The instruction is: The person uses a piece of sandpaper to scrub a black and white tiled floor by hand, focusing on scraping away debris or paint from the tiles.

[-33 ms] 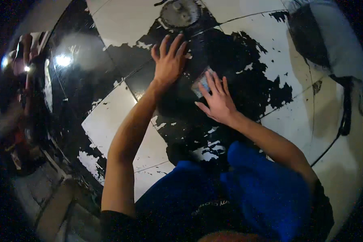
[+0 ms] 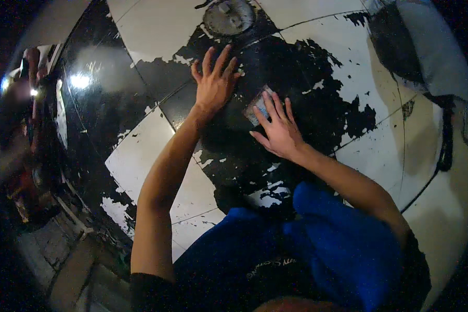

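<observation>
My left hand lies palm down with its fingers spread on a dark, worn patch of the floor, holding nothing. To its right, my right hand rests with outstretched fingers over a small flat rectangular piece, clear or greyish with a reddish edge. Those fingers cover part of the piece, and its kind cannot be made out. The thumb sticks out to the left, below the piece.
A round grey disc-shaped thing lies beyond my left hand. Pale tiles with ragged dark peeling areas surround it. On the right stands a grey, soft-looking object with a dark side. Blurred clutter fills the left rim.
Hands and flat piece keep nearly the same places. The whole view has shifted very slightly, and a little more of the piece shows left of my right fingers.
</observation>
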Tool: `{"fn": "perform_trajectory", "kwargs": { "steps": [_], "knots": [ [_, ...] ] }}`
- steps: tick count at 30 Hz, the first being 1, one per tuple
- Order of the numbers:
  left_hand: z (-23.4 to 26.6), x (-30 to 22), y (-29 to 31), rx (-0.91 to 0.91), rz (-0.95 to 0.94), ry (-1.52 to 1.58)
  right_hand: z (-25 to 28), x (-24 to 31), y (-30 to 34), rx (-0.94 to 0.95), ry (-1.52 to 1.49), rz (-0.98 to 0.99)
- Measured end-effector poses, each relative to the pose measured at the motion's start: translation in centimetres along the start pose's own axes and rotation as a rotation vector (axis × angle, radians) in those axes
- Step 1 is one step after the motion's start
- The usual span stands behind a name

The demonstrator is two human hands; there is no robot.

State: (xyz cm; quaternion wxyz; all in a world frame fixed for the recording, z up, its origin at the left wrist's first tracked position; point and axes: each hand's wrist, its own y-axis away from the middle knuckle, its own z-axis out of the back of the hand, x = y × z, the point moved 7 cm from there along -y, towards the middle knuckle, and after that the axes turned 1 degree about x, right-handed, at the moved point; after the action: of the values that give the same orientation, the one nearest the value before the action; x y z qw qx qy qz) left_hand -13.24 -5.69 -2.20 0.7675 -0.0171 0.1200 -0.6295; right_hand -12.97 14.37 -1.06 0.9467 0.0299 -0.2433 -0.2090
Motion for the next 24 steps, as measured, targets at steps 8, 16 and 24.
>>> {"fn": "perform_trajectory", "kwargs": {
  "steps": [8,16,24],
  "knots": [
    [0.2,-0.8,0.6,0.029,-0.042,0.004,-0.2,-0.1,0.4,-0.029,0.017,-0.019],
    [0.7,-1.0,0.4,-0.026,-0.026,0.064,0.1,0.1,0.3,-0.06,0.015,-0.009],
    [0.4,-0.9,-0.3,0.004,0.001,0.127,-0.5,-0.3,0.6,-0.056,0.015,0.001]
  ]
}}
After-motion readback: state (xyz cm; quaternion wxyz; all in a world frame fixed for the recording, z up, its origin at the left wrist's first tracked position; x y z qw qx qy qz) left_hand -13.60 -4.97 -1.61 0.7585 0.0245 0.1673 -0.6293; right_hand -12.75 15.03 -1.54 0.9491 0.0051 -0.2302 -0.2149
